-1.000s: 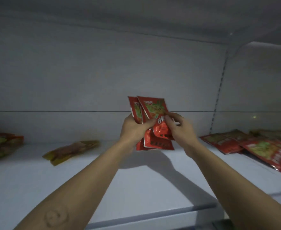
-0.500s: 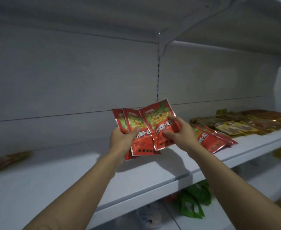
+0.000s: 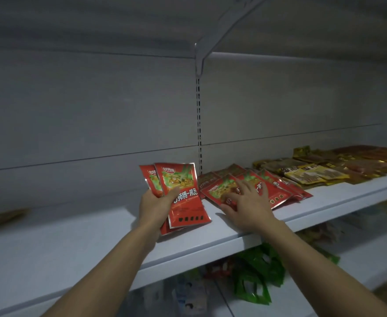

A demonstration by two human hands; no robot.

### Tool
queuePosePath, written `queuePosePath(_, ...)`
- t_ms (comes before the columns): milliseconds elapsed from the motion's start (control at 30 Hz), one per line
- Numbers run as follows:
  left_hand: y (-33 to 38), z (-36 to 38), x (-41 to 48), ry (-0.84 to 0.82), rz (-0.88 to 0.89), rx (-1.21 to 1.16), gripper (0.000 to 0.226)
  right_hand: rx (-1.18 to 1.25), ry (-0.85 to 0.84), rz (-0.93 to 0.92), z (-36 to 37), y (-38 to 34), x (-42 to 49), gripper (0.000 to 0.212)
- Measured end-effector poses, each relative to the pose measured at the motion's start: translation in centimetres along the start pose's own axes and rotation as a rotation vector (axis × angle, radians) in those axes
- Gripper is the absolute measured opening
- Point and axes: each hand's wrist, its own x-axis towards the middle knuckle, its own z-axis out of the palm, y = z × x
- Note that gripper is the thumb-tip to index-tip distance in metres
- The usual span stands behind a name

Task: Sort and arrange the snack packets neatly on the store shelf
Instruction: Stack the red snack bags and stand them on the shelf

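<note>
My left hand [image 3: 156, 203] grips a small upright stack of red snack packets [image 3: 183, 197] above the white shelf [image 3: 96, 243], thumb across the front one. To its right, my right hand [image 3: 248, 202] lies with spread fingers on a red packet [image 3: 217, 191] at the left end of a flat pile of red packets [image 3: 277, 193] on the shelf. That hand's fingers look straight, pressing down rather than curled.
Yellow and brown packets [image 3: 313, 175] lie further right along the shelf. A blurred brownish packet [image 3: 2, 217] rests far left. Green packets [image 3: 254, 280] sit on the lower shelf. A slotted upright [image 3: 198, 124] divides the back panel, and another shelf hangs overhead.
My right hand took one red packet off the stack and carried it down onto the pile at right. The left hand keeps the remaining packets. The view swung right.
</note>
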Motion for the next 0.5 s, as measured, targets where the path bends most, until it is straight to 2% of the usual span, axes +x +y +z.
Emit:
queuePosePath(67,-0.2,0.4,-0.1,-0.005,-0.006,-0.008,0.018,0.053,-0.064,-0.010,0.6,0.2,-0.7,0.055)
queuePosePath(500,-1.9,1.9,-1.2,0.003,0.049,0.004,0.022,0.095,-0.057,-0.012,1.7,1.2,-1.1,0.055)
